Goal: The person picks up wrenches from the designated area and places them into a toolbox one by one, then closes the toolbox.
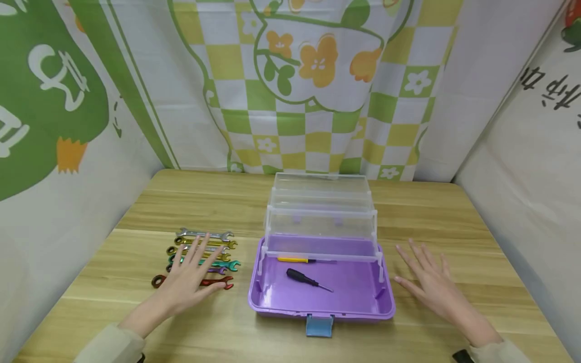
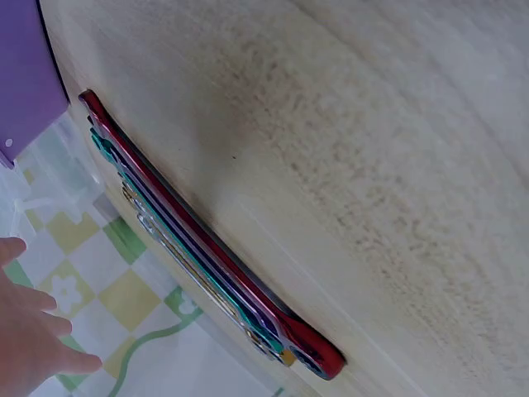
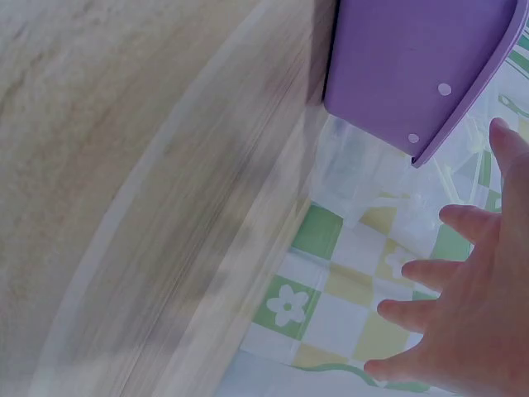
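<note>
My left hand point(image 1: 188, 280), fingers spread and straight, hovers over a row of combination wrenches; the left wrist view shows a gap between hand and wrenches. Nearest me in the row is a red wrench point(image 1: 219, 282), then a purple one point(image 1: 218, 270), a teal one point(image 1: 229, 264) and several gold and silver ones. To the right of the toolbox my right hand point(image 1: 433, 287) is spread, holding nothing. The purple toolbox point(image 1: 324, 315) stands open between the hands. Inside its base lie a black-handled screwdriver point(image 1: 301, 277) and a yellow-handled tool point(image 1: 292, 260), partly behind the tray edge.
Clear plastic trays point(image 1: 322, 222) and the lid are raised over the back of the toolbox. A blue latch point(image 1: 319, 325) hangs at its front. Behind the wooden table point(image 1: 218, 196) hangs a checkered floral curtain point(image 1: 313, 116); printed cloth walls flank both sides.
</note>
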A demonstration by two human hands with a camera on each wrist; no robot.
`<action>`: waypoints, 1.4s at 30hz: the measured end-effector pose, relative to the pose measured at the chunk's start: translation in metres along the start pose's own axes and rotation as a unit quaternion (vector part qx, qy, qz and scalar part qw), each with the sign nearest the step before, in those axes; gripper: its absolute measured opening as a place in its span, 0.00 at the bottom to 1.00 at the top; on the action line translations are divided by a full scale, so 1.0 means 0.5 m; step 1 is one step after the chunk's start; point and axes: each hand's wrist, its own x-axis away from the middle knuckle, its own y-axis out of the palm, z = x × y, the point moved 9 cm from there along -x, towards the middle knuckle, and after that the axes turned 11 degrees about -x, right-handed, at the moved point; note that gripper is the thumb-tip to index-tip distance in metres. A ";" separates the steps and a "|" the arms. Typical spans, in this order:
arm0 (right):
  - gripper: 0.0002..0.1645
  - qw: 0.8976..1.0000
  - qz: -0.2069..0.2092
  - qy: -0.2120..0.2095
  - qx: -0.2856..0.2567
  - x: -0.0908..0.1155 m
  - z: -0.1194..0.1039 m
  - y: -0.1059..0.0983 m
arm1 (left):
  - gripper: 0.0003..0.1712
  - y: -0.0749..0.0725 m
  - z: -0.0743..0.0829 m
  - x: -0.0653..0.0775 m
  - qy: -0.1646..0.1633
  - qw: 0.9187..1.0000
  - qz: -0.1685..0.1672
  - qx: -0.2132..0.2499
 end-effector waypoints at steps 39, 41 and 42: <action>0.29 0.853 -0.033 0.103 -0.510 0.021 -0.004 0.067 | 0.18 0.007 -0.027 0.026 -0.014 0.996 0.033 0.079; 0.30 0.849 -0.031 0.120 -0.514 0.021 0.000 0.070 | 0.16 0.019 -0.033 0.025 -0.030 0.995 0.004 0.096; 0.30 0.847 -0.030 0.133 -0.514 0.022 0.004 0.072 | 0.16 0.024 -0.036 0.025 -0.038 0.994 -0.011 0.105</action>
